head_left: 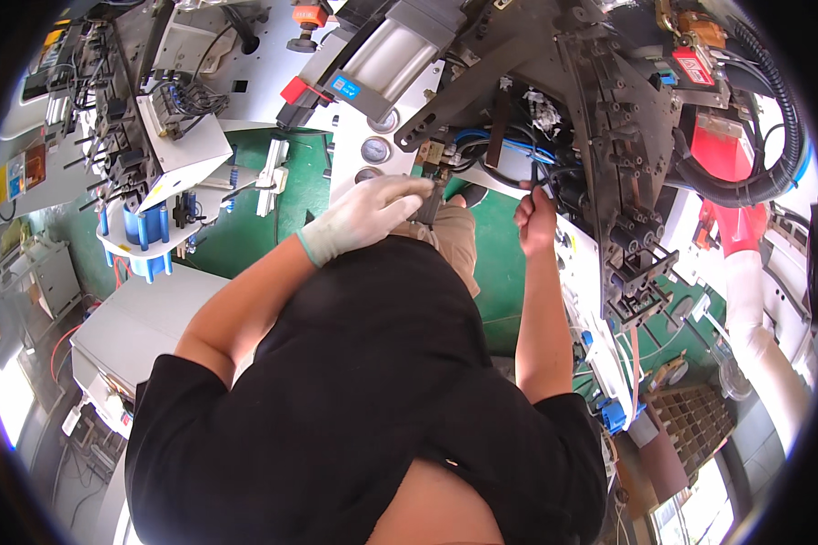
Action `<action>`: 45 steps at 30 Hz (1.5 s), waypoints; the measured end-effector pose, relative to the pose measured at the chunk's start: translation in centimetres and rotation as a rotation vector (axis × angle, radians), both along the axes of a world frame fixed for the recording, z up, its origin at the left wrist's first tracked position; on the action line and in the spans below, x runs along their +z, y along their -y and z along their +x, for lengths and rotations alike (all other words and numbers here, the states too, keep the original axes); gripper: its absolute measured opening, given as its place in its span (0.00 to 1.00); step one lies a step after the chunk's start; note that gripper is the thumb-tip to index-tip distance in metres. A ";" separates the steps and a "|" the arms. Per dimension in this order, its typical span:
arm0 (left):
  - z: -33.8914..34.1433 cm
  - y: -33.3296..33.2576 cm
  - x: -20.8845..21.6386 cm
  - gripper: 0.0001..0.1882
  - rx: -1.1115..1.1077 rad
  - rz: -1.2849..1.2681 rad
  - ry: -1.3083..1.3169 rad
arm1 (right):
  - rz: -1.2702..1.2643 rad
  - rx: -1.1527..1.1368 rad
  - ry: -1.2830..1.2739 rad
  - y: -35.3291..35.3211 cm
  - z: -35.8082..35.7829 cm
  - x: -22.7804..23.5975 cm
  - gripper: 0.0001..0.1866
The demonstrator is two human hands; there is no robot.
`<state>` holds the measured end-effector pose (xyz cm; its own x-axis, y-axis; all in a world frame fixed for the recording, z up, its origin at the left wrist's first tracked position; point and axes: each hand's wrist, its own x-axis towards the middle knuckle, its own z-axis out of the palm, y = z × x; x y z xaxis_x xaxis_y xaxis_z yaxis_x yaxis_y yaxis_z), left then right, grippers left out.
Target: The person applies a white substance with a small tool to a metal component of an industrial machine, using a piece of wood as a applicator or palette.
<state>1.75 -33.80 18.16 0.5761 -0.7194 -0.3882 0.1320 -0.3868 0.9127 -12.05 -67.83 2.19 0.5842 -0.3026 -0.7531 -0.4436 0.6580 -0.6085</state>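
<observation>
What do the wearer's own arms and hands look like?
Short black sleeves, forearms uncovered. The left hand wears a thin whitish glove with teal edging at the wrist. The right hand is ungloved. No cables or markings visible on either arm.

Cables (518, 147) right of gauges (375, 150); machine plate (623, 154) right of cables; cylinder (393, 56) beyond gauges; cabinet (145, 318) at left.

A pale grey, box-shaped cabinet (154, 313) is standing at the left, with blue cylindrical posts (143, 229) showing beyond it. A brown, compartmented rack (691, 422) is standing near right, and a black ribbed hose (736, 193) is curving far right.
</observation>
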 end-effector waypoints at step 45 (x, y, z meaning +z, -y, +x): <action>11.9 1.7 5.9 0.14 0.207 -0.308 0.860 | -0.845 0.169 0.770 1.1 18.6 40.4 0.12</action>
<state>13.68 -35.47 24.05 0.7052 -0.5705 0.4210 -0.5964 -0.1562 0.7873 6.55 -68.90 42.62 0.8816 -0.4146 0.2255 0.1926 -0.1202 -0.9739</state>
